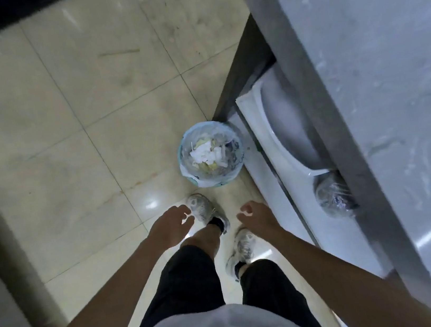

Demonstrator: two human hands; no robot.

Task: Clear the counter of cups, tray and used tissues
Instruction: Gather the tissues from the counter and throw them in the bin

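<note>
I look straight down at the floor. A small round bin (211, 156) lined with a pale blue bag stands on the tiles beside the counter base, with crumpled white tissues (203, 154) and other scraps inside. My left hand (170, 226) and my right hand (255, 217) hang in front of me, below the bin in the view. Both are empty, with fingers loosely curled and apart. The grey counter top (377, 63) runs along the right. No cups or tray show on its visible part.
Under the counter a shelf holds a white curved dish (284, 131) and a plastic-wrapped round object (334, 198). Beige floor tiles (70, 122) spread to the left. A grey cabinet edge (0, 276) stands at the far left. My feet are just short of the bin.
</note>
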